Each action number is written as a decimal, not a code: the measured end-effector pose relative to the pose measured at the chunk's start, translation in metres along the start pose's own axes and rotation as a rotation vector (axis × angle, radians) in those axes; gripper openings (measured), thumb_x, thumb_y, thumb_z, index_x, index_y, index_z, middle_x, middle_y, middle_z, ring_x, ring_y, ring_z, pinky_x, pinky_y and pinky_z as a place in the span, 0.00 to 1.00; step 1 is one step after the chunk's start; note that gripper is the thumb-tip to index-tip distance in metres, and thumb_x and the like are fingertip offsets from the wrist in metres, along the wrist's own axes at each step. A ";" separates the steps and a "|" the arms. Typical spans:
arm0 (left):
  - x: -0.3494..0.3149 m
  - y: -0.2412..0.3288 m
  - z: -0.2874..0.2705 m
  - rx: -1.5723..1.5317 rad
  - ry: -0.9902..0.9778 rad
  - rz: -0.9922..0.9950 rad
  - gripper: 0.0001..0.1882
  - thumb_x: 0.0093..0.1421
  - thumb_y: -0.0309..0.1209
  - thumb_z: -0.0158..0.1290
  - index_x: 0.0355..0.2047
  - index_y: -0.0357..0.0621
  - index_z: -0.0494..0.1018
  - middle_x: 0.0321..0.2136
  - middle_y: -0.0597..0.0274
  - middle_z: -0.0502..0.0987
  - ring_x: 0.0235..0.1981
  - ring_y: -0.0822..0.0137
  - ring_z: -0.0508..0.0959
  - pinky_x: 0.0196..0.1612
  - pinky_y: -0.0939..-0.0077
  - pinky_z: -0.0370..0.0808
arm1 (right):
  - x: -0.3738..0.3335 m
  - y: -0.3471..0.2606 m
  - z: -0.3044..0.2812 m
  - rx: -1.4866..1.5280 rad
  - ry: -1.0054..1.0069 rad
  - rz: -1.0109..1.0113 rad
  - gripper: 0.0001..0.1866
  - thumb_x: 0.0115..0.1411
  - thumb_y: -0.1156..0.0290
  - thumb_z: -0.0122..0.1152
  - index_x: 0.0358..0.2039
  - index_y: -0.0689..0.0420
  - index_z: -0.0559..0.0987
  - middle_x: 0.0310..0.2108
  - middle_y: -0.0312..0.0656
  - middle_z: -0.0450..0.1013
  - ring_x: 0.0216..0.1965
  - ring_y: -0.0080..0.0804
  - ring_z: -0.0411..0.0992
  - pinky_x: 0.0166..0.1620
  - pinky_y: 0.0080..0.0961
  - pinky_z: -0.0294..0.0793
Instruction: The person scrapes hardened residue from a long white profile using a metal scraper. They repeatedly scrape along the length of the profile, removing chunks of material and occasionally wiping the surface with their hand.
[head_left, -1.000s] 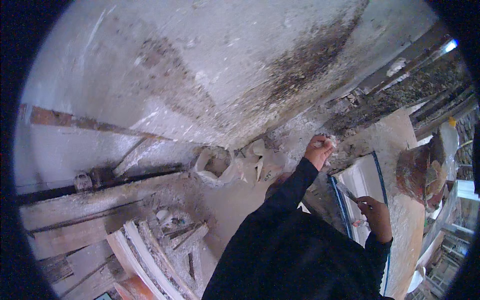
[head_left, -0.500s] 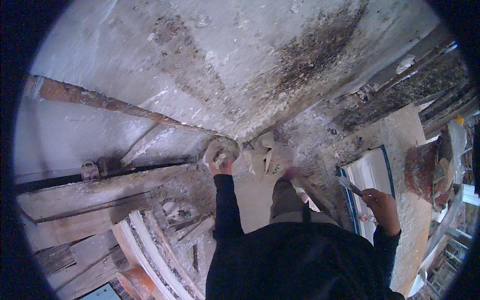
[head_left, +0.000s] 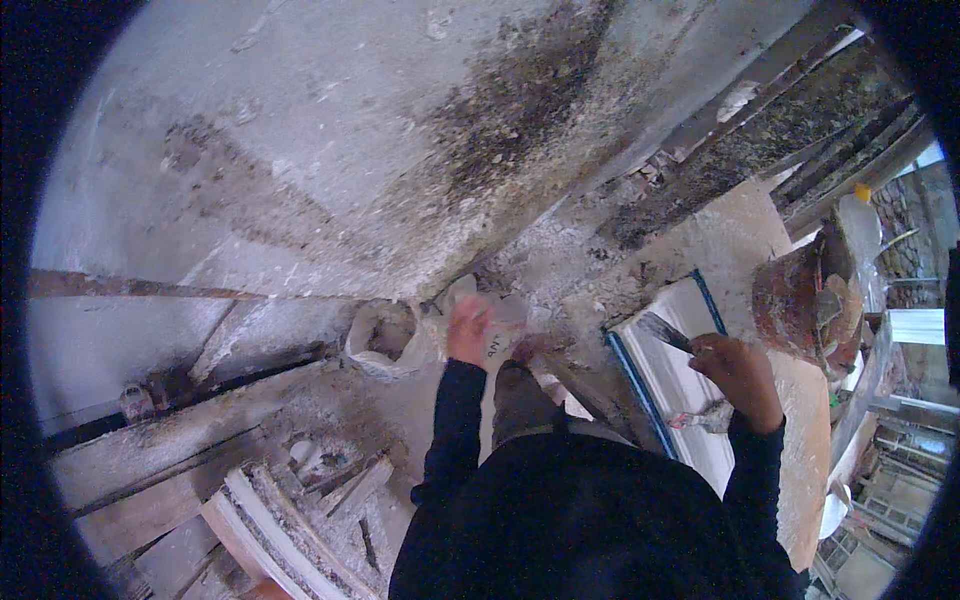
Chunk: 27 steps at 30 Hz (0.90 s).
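Observation:
My left hand (head_left: 469, 328) is smeared by motion over the opening of a pale bag (head_left: 497, 345) with dark lettering. Its fingers cannot be made out. Left of it stands an open white sack (head_left: 368, 357) with its rim rolled back. My right hand (head_left: 742, 378) is closed around the handle of a flat brush-like tool (head_left: 662, 331) with a dark, widening end. That tool is over a long white mould (head_left: 664, 368) with blue side edges. A smaller whitish tool with a reddish end (head_left: 704, 418) lies across the mould.
A board (head_left: 805, 400) lies under the mould, with a stained reddish bucket (head_left: 790, 305) at its far right. A stained wall (head_left: 330, 130) rises ahead. Curved white mouldings (head_left: 275, 535) and planks (head_left: 170, 460) are at lower left; a mug (head_left: 137, 402) sits by the wall.
My view has swung right. My left hand has come out of the open sack and moved right to the lettered bag. My right hand has brought the brush-like tool over the mould.

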<state>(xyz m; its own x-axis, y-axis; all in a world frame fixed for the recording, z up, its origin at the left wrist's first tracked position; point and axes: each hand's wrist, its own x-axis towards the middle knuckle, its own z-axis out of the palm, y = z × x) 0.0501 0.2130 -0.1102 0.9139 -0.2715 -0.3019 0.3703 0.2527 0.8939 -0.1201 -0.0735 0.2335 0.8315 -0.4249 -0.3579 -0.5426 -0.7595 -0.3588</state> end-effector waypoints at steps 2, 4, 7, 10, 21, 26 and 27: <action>-0.009 0.015 0.076 -0.092 -0.305 0.043 0.20 0.61 0.42 0.40 0.45 0.41 0.69 0.45 0.56 0.70 0.49 0.60 0.68 0.56 0.68 0.57 | 0.015 -0.001 -0.003 -0.062 -0.011 -0.017 0.13 0.48 0.64 0.59 0.35 0.55 0.77 0.24 0.47 0.74 0.27 0.41 0.73 0.30 0.31 0.70; -0.017 0.039 0.122 0.225 -0.548 0.195 0.24 0.60 0.44 0.41 0.50 0.39 0.64 0.49 0.53 0.66 0.52 0.56 0.64 0.57 0.66 0.56 | 0.039 -0.016 -0.010 -0.288 -0.031 -0.131 0.13 0.46 0.61 0.59 0.31 0.54 0.77 0.23 0.45 0.73 0.26 0.43 0.72 0.30 0.34 0.70; -0.015 0.030 0.165 0.512 -0.604 0.560 0.26 0.58 0.40 0.42 0.54 0.40 0.59 0.53 0.51 0.62 0.56 0.54 0.59 0.58 0.65 0.53 | 0.075 -0.008 0.007 -0.512 0.010 -0.307 0.11 0.42 0.62 0.60 0.26 0.53 0.77 0.19 0.44 0.72 0.24 0.44 0.72 0.27 0.35 0.70; -0.012 0.045 0.183 0.682 -0.739 0.658 0.28 0.55 0.35 0.42 0.57 0.41 0.54 0.54 0.51 0.60 0.58 0.54 0.55 0.59 0.64 0.49 | 0.100 0.007 0.027 -0.595 0.126 -0.491 0.07 0.37 0.65 0.58 0.18 0.53 0.76 0.15 0.44 0.70 0.21 0.43 0.71 0.24 0.35 0.69; 0.013 0.014 0.186 0.219 -0.837 0.213 0.35 0.55 0.47 0.41 0.58 0.38 0.52 0.58 0.54 0.55 0.60 0.60 0.53 0.61 0.69 0.47 | 0.129 -0.009 0.032 -0.649 0.030 -0.521 0.07 0.36 0.67 0.53 0.16 0.56 0.75 0.15 0.45 0.70 0.19 0.42 0.71 0.22 0.36 0.68; 0.018 0.017 0.207 0.298 -0.858 0.143 0.30 0.59 0.42 0.36 0.57 0.34 0.53 0.57 0.53 0.57 0.59 0.62 0.55 0.61 0.72 0.48 | 0.110 -0.008 0.026 -0.637 -0.026 -0.394 0.07 0.39 0.65 0.57 0.16 0.55 0.76 0.16 0.44 0.71 0.22 0.41 0.72 0.23 0.36 0.69; 0.018 0.020 0.209 0.380 -0.867 0.155 0.29 0.60 0.41 0.34 0.56 0.34 0.53 0.57 0.53 0.58 0.59 0.62 0.56 0.60 0.73 0.49 | 0.106 -0.008 0.023 -0.613 -0.045 -0.379 0.08 0.40 0.64 0.58 0.17 0.54 0.76 0.17 0.44 0.71 0.23 0.41 0.72 0.24 0.36 0.69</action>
<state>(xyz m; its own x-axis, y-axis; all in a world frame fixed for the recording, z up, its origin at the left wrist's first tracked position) 0.0396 0.0192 -0.0288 0.4507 -0.8917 0.0426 0.0379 0.0668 0.9970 -0.0302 -0.1006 0.1783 0.9363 -0.0663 -0.3448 -0.0419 -0.9961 0.0778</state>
